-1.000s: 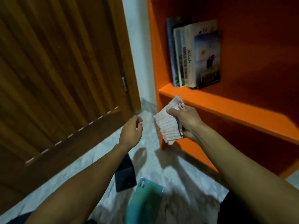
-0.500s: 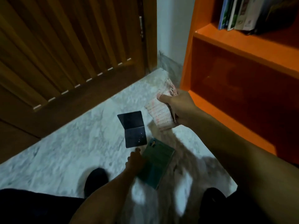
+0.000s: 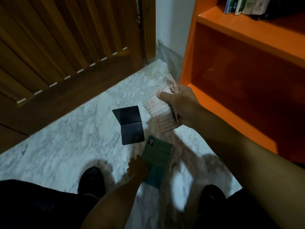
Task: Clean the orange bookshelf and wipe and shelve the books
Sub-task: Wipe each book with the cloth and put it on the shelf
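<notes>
A green book (image 3: 157, 162) lies on the marble floor between my feet, and my left hand (image 3: 137, 168) grips its left edge. In front of the orange bookshelf (image 3: 247, 28), my right hand (image 3: 180, 104) holds a folded white checked cloth (image 3: 160, 109). Several books (image 3: 244, 5) stand on the upper shelf at the top right. The lower compartment of the shelf holds nothing that I can see.
A dark folded case (image 3: 131, 124) stands propped open on the floor (image 3: 66, 139) just beyond the green book. A slatted wooden door (image 3: 66, 47) fills the left. My two dark shoes (image 3: 91, 179) stand either side of the book.
My view tipped down from the shelf to the floor. My left hand dropped from chest height to the green book and took hold of it. The right hand kept holding the cloth.
</notes>
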The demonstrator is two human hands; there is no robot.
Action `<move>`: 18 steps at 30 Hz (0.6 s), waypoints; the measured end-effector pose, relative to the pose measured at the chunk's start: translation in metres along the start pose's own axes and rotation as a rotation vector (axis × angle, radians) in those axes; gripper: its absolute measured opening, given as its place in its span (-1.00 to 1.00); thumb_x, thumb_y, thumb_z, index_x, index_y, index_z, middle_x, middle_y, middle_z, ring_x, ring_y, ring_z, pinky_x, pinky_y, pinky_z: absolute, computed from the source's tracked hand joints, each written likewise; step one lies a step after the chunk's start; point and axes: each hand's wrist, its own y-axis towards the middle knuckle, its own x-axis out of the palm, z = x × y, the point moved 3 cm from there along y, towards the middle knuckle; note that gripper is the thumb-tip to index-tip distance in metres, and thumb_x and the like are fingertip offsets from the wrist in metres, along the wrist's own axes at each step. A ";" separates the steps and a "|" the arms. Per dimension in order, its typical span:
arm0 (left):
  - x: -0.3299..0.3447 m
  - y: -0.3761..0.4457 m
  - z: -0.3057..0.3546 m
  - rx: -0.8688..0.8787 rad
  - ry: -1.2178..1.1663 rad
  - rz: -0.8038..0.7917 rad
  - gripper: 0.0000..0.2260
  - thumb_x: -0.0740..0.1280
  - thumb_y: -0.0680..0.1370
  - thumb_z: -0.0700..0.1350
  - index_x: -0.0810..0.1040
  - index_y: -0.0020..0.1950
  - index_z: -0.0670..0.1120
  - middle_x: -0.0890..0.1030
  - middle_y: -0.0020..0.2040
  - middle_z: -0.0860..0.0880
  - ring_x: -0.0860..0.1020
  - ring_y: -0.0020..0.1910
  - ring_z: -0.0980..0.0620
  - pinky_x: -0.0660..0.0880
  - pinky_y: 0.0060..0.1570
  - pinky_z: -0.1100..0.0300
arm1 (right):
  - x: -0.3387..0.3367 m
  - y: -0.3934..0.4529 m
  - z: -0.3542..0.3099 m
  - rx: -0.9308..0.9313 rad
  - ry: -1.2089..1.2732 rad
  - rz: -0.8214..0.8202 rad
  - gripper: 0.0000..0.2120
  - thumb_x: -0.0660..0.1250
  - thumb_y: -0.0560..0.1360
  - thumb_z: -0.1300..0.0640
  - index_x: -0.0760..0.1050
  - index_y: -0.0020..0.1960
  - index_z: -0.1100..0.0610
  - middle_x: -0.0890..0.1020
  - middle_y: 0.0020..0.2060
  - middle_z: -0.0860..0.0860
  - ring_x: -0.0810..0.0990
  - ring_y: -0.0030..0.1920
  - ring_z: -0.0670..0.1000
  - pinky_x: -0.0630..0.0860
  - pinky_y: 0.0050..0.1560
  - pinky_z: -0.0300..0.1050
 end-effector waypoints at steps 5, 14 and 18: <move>-0.017 -0.013 0.017 0.133 -0.206 -0.065 -0.78 0.24 0.64 -0.07 0.38 0.26 -0.10 0.54 0.23 -0.17 0.51 -0.01 -0.05 0.51 -0.01 0.05 | -0.002 -0.005 -0.002 0.072 0.090 -0.031 -0.79 0.39 0.56 0.22 0.54 0.16 0.26 0.72 -0.03 0.15 0.74 -0.08 0.12 0.69 -0.17 -0.04; -0.103 -0.042 0.080 0.306 -0.386 0.073 -0.88 0.20 0.64 -0.13 0.52 0.09 -0.06 0.58 0.08 -0.08 0.55 0.05 -0.06 0.46 -0.04 0.11 | -0.028 -0.005 -0.007 0.104 0.208 0.124 -0.82 0.32 0.60 0.22 0.54 0.17 0.27 0.69 0.04 0.17 0.69 -0.04 0.14 0.62 -0.16 -0.03; -0.166 -0.061 0.109 0.364 -0.610 0.149 -0.90 0.27 0.64 -0.10 0.49 -0.04 -0.10 0.65 -0.02 -0.18 0.62 -0.06 -0.15 0.57 0.02 -0.06 | -0.048 0.000 0.006 0.027 0.034 0.513 -0.79 0.27 0.59 0.13 0.50 0.19 0.18 0.65 -0.01 0.16 0.63 -0.06 0.20 0.58 -0.07 0.11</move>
